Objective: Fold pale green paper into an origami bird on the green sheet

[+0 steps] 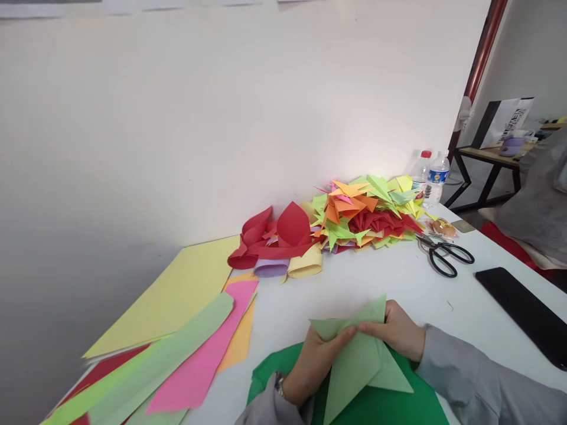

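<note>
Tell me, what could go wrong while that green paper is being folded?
1. The left hand and right hand pinch the light green paper near its top point; a slip might leave a crooked crease.
2. The loose coloured sheets seem to overhang the left edge of the table and could slide off if nudged.
3. The scissors lie on the right side of the table; a sweeping arm might knock them.

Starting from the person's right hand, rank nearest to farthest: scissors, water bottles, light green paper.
1. Light green paper, in the right hand's grip.
2. Scissors, beyond it to the right.
3. Water bottles, far back by the wall.
</note>
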{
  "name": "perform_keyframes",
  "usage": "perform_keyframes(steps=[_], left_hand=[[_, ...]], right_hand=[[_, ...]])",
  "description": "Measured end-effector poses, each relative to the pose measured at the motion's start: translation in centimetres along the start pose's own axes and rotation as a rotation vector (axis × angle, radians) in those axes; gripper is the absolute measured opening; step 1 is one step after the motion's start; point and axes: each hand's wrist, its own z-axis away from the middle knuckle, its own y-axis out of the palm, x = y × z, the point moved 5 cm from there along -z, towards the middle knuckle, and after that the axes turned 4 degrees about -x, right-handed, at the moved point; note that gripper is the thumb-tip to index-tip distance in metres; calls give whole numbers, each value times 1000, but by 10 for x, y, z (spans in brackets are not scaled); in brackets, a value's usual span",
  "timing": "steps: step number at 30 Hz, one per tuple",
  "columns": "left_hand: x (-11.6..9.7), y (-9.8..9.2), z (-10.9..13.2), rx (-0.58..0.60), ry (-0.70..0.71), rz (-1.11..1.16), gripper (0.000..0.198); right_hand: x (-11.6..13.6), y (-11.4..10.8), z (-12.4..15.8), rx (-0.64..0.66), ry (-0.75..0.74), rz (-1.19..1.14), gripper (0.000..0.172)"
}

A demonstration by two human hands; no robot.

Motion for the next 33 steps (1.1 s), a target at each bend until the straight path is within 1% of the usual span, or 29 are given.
perform_keyframes(steps=[3, 6, 9, 12, 14, 18, 22, 25, 30, 33], left_hand=[[-1, -2, 0, -34, 57, -110, 38], [1, -3, -1, -43, 88, -152, 31], [1, -3, 0, -31, 82, -145, 28], [1, 0, 1, 4, 56, -122, 27], [0, 1, 2, 10, 44, -81, 29], [0, 2, 1, -8, 14, 27, 43], [1, 4, 0, 20, -40, 119, 54], [0, 4, 0, 28, -61, 171, 57], [1, 3, 1, -8, -98, 215, 61], [3, 1, 0, -19, -94, 224, 63]], right_hand=[[4, 1, 0, 19, -38, 43, 43], [6, 2, 1, 31, -52, 79, 39], [6, 0, 2, 9, -66, 161, 35], [5, -1, 1, 7, -82, 193, 36], [4, -1, 1, 19, -83, 159, 38], [1, 0, 0, 22, -63, 49, 39], [1, 1, 0, 0, -49, -12, 39], [2, 0, -1, -26, -44, -2, 41], [-4, -6, -1, -76, 51, 31, 49], [-8, -8, -1, -87, 54, 41, 51]])
